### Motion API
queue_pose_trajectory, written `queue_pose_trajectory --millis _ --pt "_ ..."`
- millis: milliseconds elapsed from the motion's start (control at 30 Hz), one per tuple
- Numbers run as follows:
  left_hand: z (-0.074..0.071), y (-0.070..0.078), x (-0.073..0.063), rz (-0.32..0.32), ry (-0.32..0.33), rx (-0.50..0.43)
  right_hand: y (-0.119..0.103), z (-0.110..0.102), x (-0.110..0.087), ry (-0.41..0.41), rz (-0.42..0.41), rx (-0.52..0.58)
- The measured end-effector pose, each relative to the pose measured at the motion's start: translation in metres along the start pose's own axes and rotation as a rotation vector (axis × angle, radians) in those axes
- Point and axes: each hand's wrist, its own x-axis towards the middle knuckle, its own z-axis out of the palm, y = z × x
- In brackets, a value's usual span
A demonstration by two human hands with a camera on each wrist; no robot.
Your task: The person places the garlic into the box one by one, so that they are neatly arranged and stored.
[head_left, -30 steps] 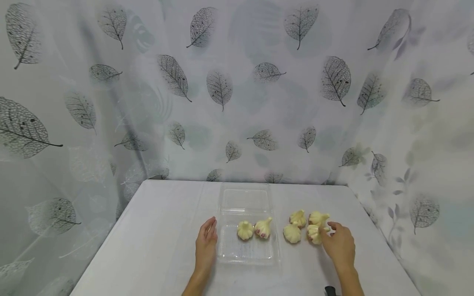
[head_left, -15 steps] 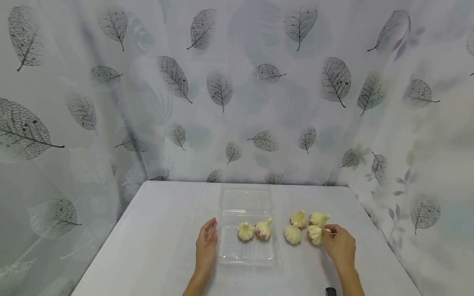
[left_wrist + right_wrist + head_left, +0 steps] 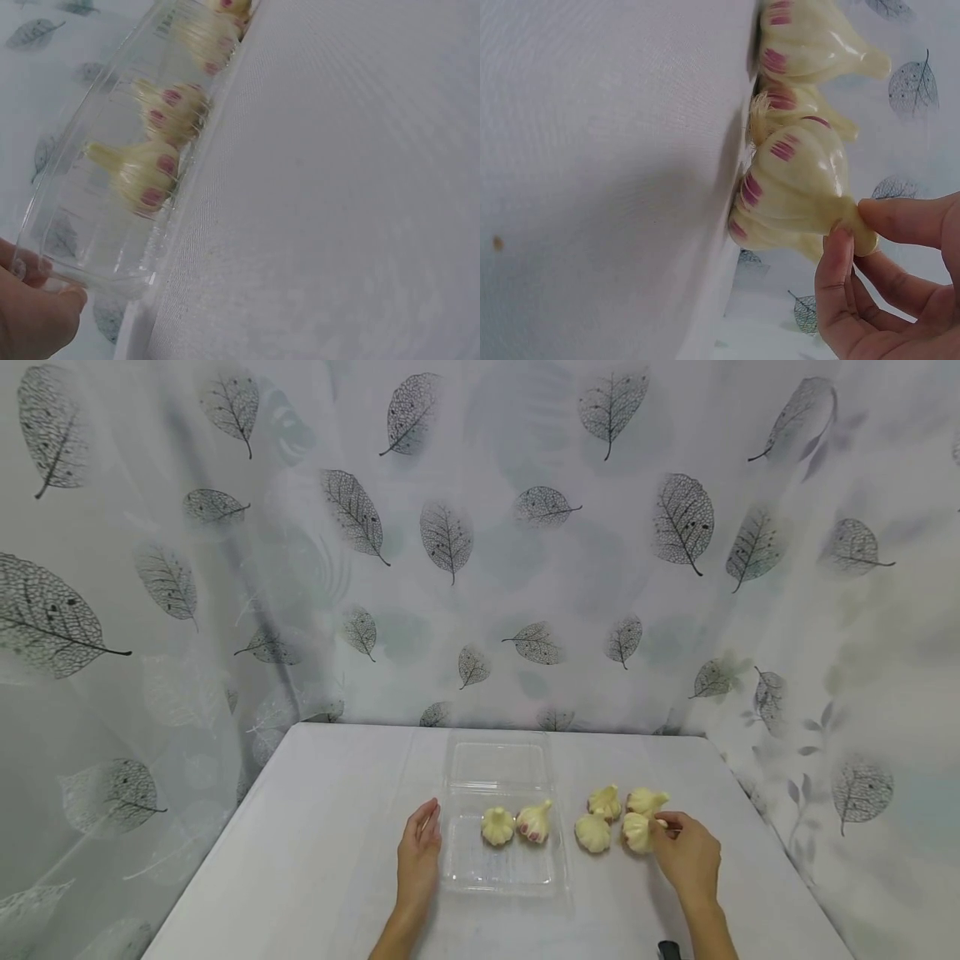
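Observation:
In the right wrist view my right hand (image 3: 900, 292) pinches the stem of a garlic bulb (image 3: 802, 176) between thumb and fingertips. The bulb is cream with purple patches and roots. Other garlic bulbs sit close to it, among them a pale bulb (image 3: 592, 832) and one farther back (image 3: 604, 803). My left hand (image 3: 418, 858) is at the left side of an open, clear plastic container (image 3: 498, 878). Seen from the left wrist, thumb and finger hold the container's rim (image 3: 82, 277) between them. Two garlic bulbs, one left (image 3: 497, 827) and one right (image 3: 534, 822), lie inside the container.
The container's clear lid (image 3: 498, 766) lies folded back behind it. A white cloth covers the table (image 3: 315, 827). A black object (image 3: 669, 950) shows at the bottom edge by the right forearm. A leaf-printed curtain (image 3: 487, 568) surrounds the table's back and sides.
The right hand's fingers have closed onto the stem of the front right garlic bulb, which is slightly tipped now. The left hand and the container have stayed in place.

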Motion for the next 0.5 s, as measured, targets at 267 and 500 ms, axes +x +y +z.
queue_pose_trajectory --millis 267,500 --pt "0.000 -0.002 0.001 0.011 0.005 -0.003 -0.010 -0.004 0.001 0.073 -0.034 0.003" --pt "-0.001 -0.003 0.001 0.009 -0.002 0.004 -0.017 -0.010 0.000 0.097 -0.045 0.011"
